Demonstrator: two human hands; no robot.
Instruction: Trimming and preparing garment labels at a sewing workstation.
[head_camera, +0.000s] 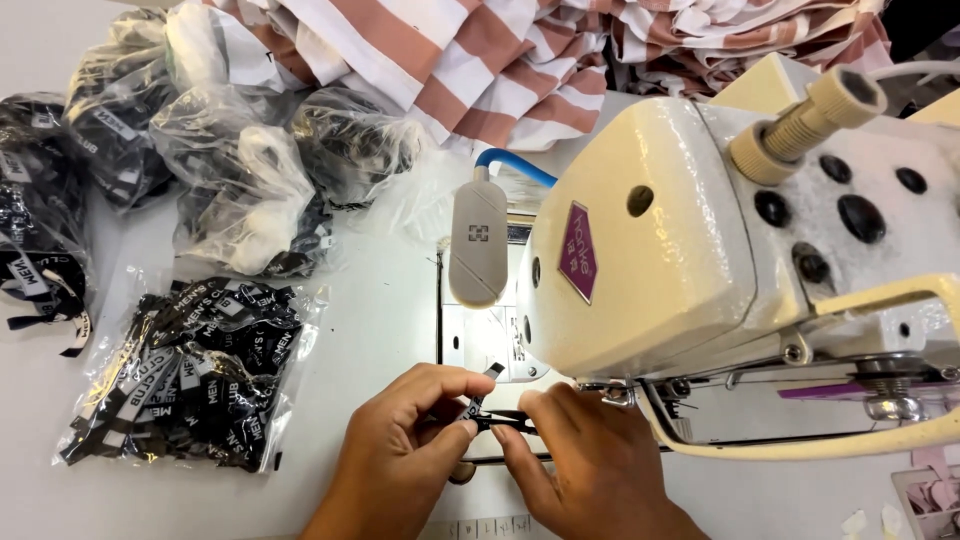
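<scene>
My left hand (405, 440) pinches a small black woven label (481, 395) between thumb and forefinger, just in front of the cream sewing machine head (680, 250). My right hand (585, 455) meets it from the right, its fingertips closed on a thin dark tool or strip (508, 420) that touches the label. Both hands rest low on the white table (380, 310), under the machine's needle area, which is hidden by the head.
A clear bag of black labels (190, 375) lies left of my hands. More bags of labels (240, 170) sit behind it. Striped pink and white fabric (520, 60) is heaped at the back. A small grey lamp (478, 240) hangs on a blue arm.
</scene>
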